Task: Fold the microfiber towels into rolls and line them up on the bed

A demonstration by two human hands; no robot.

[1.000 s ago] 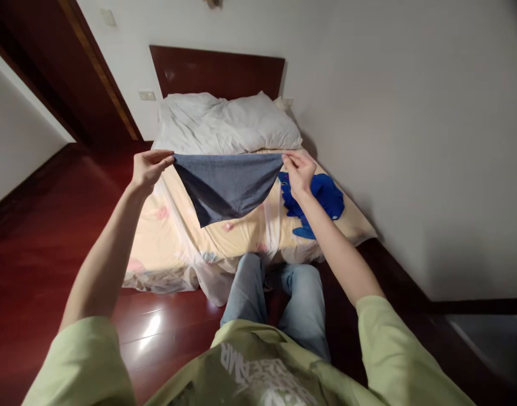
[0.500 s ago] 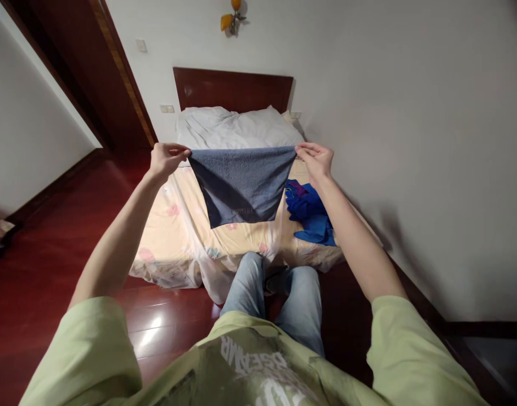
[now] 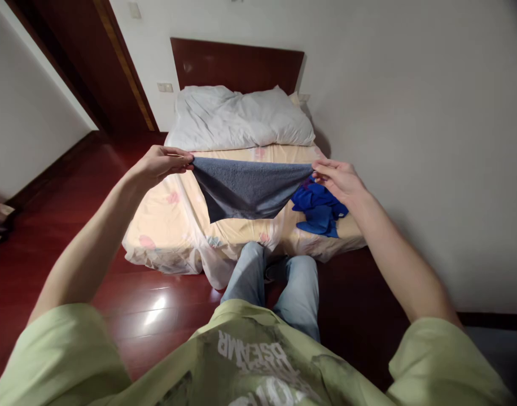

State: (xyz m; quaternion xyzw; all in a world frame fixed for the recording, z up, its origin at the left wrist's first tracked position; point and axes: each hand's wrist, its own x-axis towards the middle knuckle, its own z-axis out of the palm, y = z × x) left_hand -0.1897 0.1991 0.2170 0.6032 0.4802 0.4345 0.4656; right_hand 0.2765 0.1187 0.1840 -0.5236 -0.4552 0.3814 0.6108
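Note:
A blue-grey towel (image 3: 250,189) is stretched between my two hands above the bed. My left hand (image 3: 163,163) pinches its upper left corner between thumb and fingers. At the upper right corner, my right hand (image 3: 337,177) grips the cloth in the same way. The top edge runs nearly straight, while the lower part hangs in soft folds over the mattress. Just behind and below my right hand lies a crumpled pile of bright blue cloth (image 3: 320,208), partly hidden by that hand.
The bed (image 3: 157,225) has a pale yellow floral sheet and a strip of sheer white fabric (image 3: 199,237). A white quilt or pillow (image 3: 241,121) lies against the dark wooden headboard (image 3: 237,65). A wall rises at the right; a brown door (image 3: 80,62) stands at the left.
My hands have moved farther apart, pulling the towel's top edge wider. Its hanging part looks shorter and more tilted. The view has dipped downward, showing more of the bed.

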